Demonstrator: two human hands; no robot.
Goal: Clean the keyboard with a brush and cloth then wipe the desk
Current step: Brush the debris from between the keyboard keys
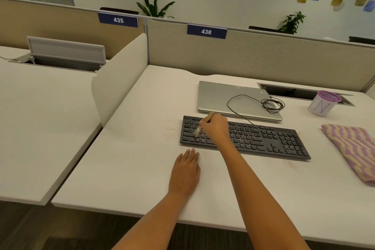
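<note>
Over the keyboard [253,138] left end, right hand [216,129] grips brush [200,128], bristles on keys; left hand [185,172] flat on table [132,168]. Brushing step; next likely sweep rightward. Cloth [353,148] waits far right.

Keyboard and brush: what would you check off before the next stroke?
1. Grip: the brush is held in the right hand: ok.
2. Contact: the brush tip touches the keyboard at its left end: ok.
3. The left hand lies flat on the desk, off the keyboard: ok.
4. The cloth lies ready to the keyboard's right: ok.
5. Is the keyboard dust-free: cannot tell.
6. Is the desk free of marks: not ok, there are faint brownish stains beside the keyboard's left end.
</note>
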